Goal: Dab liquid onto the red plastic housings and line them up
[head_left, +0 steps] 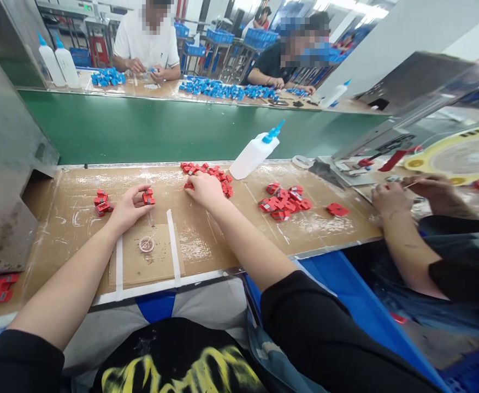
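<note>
My left hand holds a small red plastic part with dark grey edges between thumb and fingers, just above the table. To its left lie a few similar red parts. My right hand reaches into a pile of red plastic parts, its fingers curled down round one at the pile's left side; the fingertips are partly hidden. Below my left hand, a small round cup with a thin stick in it stands on a piece of cardboard taped to the table.
A white bottle with a blue nozzle stands tilted behind the pile. Further right are another red heap and a single red part. A co-worker's hands work at the right, near a yellow fan. A green partition runs behind.
</note>
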### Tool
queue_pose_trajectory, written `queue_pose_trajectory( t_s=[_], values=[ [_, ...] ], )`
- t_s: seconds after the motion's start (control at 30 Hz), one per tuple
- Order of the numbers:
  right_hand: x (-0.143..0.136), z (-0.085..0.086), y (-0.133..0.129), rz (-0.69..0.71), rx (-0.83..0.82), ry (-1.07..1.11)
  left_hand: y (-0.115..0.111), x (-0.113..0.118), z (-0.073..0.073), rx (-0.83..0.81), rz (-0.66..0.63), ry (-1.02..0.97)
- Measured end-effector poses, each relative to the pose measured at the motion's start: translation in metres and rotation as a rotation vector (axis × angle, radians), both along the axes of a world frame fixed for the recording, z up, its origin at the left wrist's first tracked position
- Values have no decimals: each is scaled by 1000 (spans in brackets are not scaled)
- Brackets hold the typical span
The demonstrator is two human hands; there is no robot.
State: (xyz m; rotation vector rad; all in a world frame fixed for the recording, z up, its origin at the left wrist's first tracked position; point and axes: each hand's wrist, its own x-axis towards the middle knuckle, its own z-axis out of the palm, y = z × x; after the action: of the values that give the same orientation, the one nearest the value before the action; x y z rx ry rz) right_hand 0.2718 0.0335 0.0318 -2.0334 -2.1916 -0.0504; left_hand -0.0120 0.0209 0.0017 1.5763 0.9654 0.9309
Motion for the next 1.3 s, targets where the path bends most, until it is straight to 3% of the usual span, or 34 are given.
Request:
queue_pose_trajectory(
  t_s=[0.23, 0.43, 0.57, 0.67, 0.83, 1.03, 1.2, 1.3],
  values=[
    [-27, -4, 1, 94, -75, 203, 1, -2, -2, -84, 1, -48],
    [-51, -17, -10, 351, -70, 1082, 0, 0, -6, -98, -41, -108],
    [-68, -25, -22, 377, -4, 1351, -3, 0, -6, -138, -72, -15],
    [-73, -29, -29, 372, 43, 1304, -4, 1, -6, -146, -121, 17],
    [-70, -34, -32, 477, 125, 1157, -1, 2, -11, -114, -164, -57],
    [-69, -44, -27, 456, 23, 1218, -3, 1, -5, -171, -141, -136],
    [-69, -40, -29, 566, 148, 1088, -7, 2, 5, -252, -84, -249],
    [-68, -36, -30, 633, 92, 1040, -7, 3, 5, -296, -56, -263]
  ],
)
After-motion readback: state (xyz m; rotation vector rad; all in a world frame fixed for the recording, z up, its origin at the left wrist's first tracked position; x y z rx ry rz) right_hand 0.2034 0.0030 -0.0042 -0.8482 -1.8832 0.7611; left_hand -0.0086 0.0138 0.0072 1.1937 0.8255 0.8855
